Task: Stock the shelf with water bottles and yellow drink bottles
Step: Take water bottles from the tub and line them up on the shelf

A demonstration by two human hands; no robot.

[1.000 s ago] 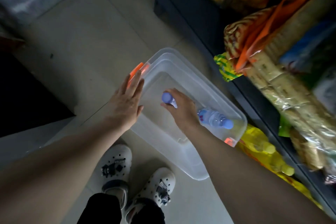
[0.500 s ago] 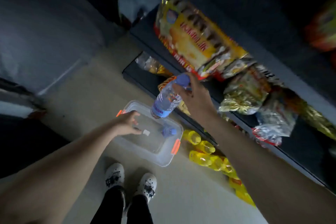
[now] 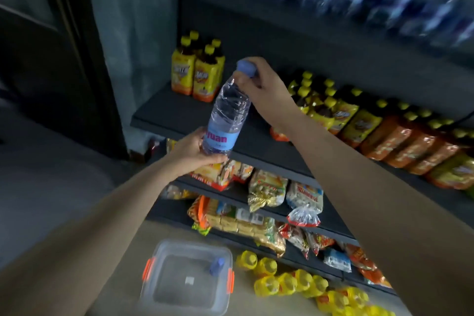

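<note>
The water bottle point(image 3: 227, 115) carries a blue label; only the letters "yuan" can be read. The bottle is held tilted in front of the dark shelf point(image 3: 177, 113). The left hand point(image 3: 197, 151) grips its base, fingers curled round the label. The right hand point(image 3: 264, 84) pinches the blue cap point(image 3: 246, 67). Yellow drink bottles point(image 3: 197, 72) stand on the shelf, their label text blurred. A clear bin point(image 3: 188, 278) on the floor holds another bottle.
</note>
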